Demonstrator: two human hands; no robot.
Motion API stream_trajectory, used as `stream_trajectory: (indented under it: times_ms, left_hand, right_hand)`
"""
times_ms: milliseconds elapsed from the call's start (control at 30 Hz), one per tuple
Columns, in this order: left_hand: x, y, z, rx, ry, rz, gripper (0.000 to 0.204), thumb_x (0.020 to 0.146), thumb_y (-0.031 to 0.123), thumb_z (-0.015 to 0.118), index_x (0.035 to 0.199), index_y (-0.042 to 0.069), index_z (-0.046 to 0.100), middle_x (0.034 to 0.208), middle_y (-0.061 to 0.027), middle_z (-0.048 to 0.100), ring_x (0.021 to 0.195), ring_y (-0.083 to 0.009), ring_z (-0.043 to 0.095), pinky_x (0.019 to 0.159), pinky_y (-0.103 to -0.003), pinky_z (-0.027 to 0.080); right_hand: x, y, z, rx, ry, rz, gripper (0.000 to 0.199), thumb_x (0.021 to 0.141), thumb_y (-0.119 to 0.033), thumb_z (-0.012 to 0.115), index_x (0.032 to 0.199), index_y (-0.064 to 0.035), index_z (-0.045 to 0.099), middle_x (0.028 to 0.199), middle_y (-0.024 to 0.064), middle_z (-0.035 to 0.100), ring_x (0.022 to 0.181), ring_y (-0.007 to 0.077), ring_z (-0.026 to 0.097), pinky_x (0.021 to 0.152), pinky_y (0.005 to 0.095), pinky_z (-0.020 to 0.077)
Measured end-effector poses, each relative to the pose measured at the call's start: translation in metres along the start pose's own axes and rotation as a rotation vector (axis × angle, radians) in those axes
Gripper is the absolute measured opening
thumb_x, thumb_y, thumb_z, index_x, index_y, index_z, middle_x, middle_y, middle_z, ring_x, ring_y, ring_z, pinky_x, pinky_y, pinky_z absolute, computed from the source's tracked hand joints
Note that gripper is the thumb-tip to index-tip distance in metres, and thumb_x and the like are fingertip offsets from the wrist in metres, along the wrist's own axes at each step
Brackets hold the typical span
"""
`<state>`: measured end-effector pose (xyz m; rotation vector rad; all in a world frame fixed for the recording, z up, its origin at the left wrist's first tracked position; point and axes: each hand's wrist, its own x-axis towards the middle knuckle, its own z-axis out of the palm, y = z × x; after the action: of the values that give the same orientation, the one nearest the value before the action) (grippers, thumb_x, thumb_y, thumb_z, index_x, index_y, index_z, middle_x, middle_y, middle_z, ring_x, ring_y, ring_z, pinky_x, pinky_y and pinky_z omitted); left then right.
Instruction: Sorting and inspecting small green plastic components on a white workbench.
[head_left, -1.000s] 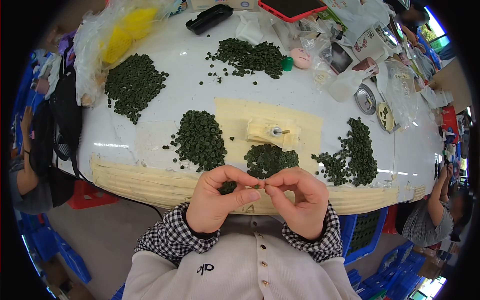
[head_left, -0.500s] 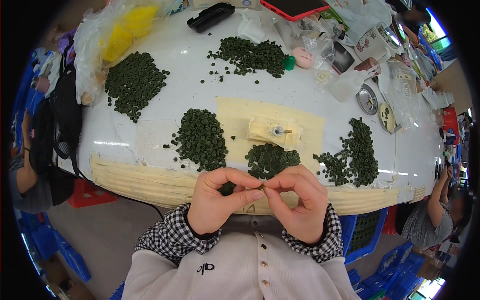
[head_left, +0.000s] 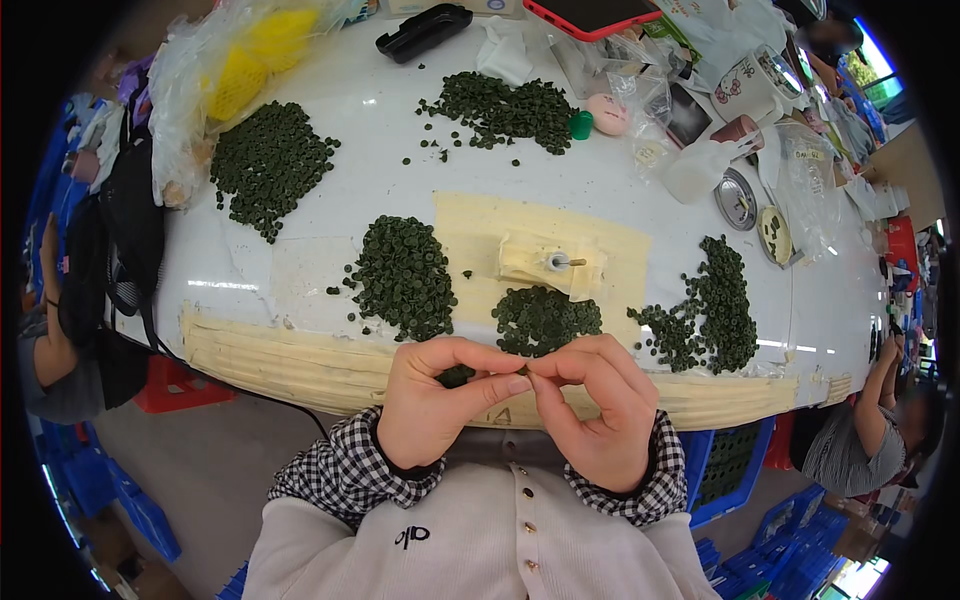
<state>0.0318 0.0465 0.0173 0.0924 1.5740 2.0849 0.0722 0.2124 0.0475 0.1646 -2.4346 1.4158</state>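
My left hand (head_left: 435, 400) and my right hand (head_left: 590, 400) meet fingertip to fingertip just below the table's front edge, pinching a small dark green ring-shaped piece (head_left: 524, 370) between them. Another green piece (head_left: 457, 377) shows under my left fingers. Just beyond my hands lies a pile of the same green pieces (head_left: 545, 318). A larger pile (head_left: 402, 274) sits to its left. A small metal peg fixture (head_left: 560, 263) stands taped down on tan tape (head_left: 480, 235) behind the near pile.
More green piles lie at far left (head_left: 268, 165), back middle (head_left: 505, 107) and right (head_left: 715, 310) on the white table (head_left: 330, 230). Bags, a cup, a red-cased phone (head_left: 590, 12) and a black case (head_left: 424, 30) crowd the back. Another person (head_left: 860, 440) sits at right.
My hands stay together at the same spot; the fingers have shifted slightly around the small green piece.
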Motion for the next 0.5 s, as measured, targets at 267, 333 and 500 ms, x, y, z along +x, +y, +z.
stream_trajectory:
  times_ms: [267,333,500]
  left_hand:
    - [0.002,0.004,-0.006,-0.207,-0.112,-0.145,0.013,0.077,-0.004,0.070,0.090,-0.002,0.068,0.091,-0.0093,0.069,0.084,-0.0117,0.063,0.076,-0.024,0.051]
    - [0.002,0.004,-0.009,-0.299,-0.189,-0.212,0.015,0.077,-0.005,0.070,0.092,-0.001,0.068,0.092,-0.0094,0.068,0.084,-0.0122,0.063,0.077,-0.024,0.051]
    - [0.002,0.008,-0.008,-0.424,-0.256,-0.317,0.017,0.077,-0.004,0.070,0.093,0.000,0.067,0.089,-0.0070,0.067,0.083,-0.0107,0.062,0.078,-0.024,0.049]
  right_hand:
    - [0.000,0.002,-0.007,0.175,-0.084,0.053,0.020,0.071,0.009,0.068,0.088,0.0007,0.066,0.080,0.0092,0.059,0.066,0.0165,0.060,0.058,0.0253,0.0482]
    - [0.002,0.005,-0.012,0.222,-0.127,0.030,0.020,0.071,0.009,0.068,0.089,0.0000,0.066,0.081,0.0086,0.059,0.066,0.0155,0.059,0.058,0.0244,0.0474]
    - [0.004,0.007,-0.016,0.208,-0.191,-0.087,0.020,0.071,0.007,0.069,0.088,-0.0017,0.066,0.082,0.0066,0.057,0.067,0.0136,0.056,0.059,0.0241,0.0456]
